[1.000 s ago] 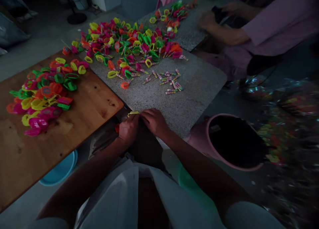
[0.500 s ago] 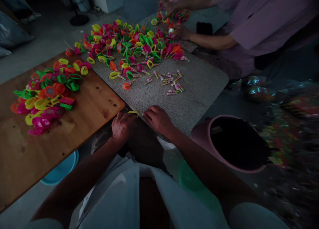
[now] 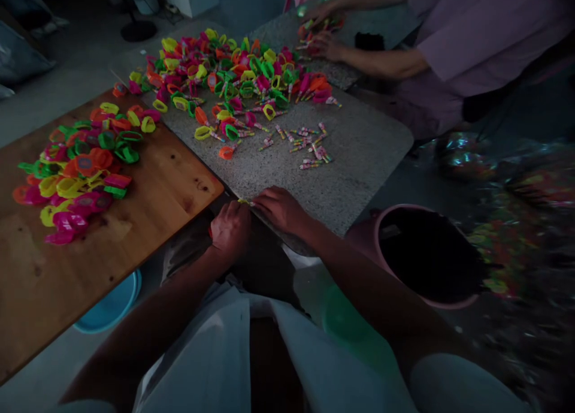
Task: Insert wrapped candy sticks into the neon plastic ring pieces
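My left hand (image 3: 231, 228) and my right hand (image 3: 281, 207) meet at the near edge of the grey stone slab (image 3: 359, 155). Both are closed around a small yellow plastic piece (image 3: 245, 201) pinched between their fingertips. Something orange-red peeks out at the left side of my left hand; I cannot make out what it is. A few small striped sticks (image 3: 309, 149) lie scattered on the slab beyond my hands. Farther back sits a big heap of neon plastic rings (image 3: 238, 71).
A wooden table (image 3: 148, 221) at left carries a second pile of neon pieces (image 3: 81, 167). A pink bucket (image 3: 422, 251) stands right of my knees, a blue basin (image 3: 110, 305) under the table. Another person's hands (image 3: 321, 35) work at the far slab.
My left hand has closed and shifted right, covering most of the yellow piece. The other person's hands have drawn together at the far pile of pieces.
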A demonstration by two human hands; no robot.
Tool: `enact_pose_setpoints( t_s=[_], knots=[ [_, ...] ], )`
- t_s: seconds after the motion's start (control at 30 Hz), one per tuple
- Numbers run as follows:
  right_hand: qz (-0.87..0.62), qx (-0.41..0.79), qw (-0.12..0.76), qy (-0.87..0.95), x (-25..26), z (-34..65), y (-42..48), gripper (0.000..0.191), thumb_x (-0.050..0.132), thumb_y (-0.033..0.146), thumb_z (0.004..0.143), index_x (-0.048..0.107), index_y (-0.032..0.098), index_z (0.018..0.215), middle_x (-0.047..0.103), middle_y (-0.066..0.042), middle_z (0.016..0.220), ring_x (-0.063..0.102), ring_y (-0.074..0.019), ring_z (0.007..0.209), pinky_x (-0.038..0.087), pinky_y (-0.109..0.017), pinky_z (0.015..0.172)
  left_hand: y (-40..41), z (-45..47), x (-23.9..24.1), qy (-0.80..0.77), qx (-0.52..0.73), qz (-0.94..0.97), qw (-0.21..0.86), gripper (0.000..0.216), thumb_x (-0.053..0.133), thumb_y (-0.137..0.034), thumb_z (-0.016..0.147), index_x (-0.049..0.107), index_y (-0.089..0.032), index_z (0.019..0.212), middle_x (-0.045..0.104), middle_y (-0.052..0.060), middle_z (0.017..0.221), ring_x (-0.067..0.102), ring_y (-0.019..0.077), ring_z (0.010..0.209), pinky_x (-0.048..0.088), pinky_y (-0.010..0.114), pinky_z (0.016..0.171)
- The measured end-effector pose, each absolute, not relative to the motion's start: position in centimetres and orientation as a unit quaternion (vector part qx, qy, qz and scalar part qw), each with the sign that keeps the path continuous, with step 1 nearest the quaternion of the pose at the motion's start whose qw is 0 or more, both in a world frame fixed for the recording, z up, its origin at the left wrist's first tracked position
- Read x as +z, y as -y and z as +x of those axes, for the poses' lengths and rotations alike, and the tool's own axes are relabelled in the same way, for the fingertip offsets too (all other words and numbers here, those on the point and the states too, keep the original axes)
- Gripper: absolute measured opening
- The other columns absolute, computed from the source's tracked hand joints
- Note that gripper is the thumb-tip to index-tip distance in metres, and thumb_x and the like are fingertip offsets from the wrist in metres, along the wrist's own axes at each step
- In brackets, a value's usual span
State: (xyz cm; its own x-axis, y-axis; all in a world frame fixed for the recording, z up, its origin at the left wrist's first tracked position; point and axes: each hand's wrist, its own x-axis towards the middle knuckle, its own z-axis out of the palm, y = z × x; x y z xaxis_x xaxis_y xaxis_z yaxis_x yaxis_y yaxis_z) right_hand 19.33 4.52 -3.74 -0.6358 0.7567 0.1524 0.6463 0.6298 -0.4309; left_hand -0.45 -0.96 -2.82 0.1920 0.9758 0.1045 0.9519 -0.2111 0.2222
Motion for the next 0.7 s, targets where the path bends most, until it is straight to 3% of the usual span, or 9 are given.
enact_pose_setpoints(
  t_s=[0.4, 0.7],
  knots=[
    [-0.331, 0.138, 0.104, 0.928, -3.1, 19.4, -6.2, 0.03, 0.048, 0.029, 0.114, 0.076, 0.019, 0.118, 0.07, -0.01, 0.107, 0.058, -0.0246, 0.102, 0.042, -0.038, 0.09, 1.7, 0.0, -3.4, -0.641, 0.087, 0.758, 0.087, 0.029, 0.044, -0.023, 0.111, 0.073, -0.023, 0.108, 0.073, 0.008, 0.105, 0.069, 0.0199, 0.085, 0.04, 0.031, 0.061],
    [-0.238, 0.057, 0.03, 0.969, -1.8, 19.0, -7.6, 0.027, 0.047, 0.021, 0.11, 0.073, 0.017, 0.117, 0.069, -0.011, 0.108, 0.055, -0.0275, 0.103, 0.041, -0.04, 0.089, 1.6, -0.3, -3.7, -0.635, 0.101, 0.76, 0.096, 0.028, 0.045, -0.02, 0.109, 0.072, -0.021, 0.104, 0.074, 0.009, 0.105, 0.069, 0.0199, 0.088, 0.043, 0.031, 0.064]
  ],
)
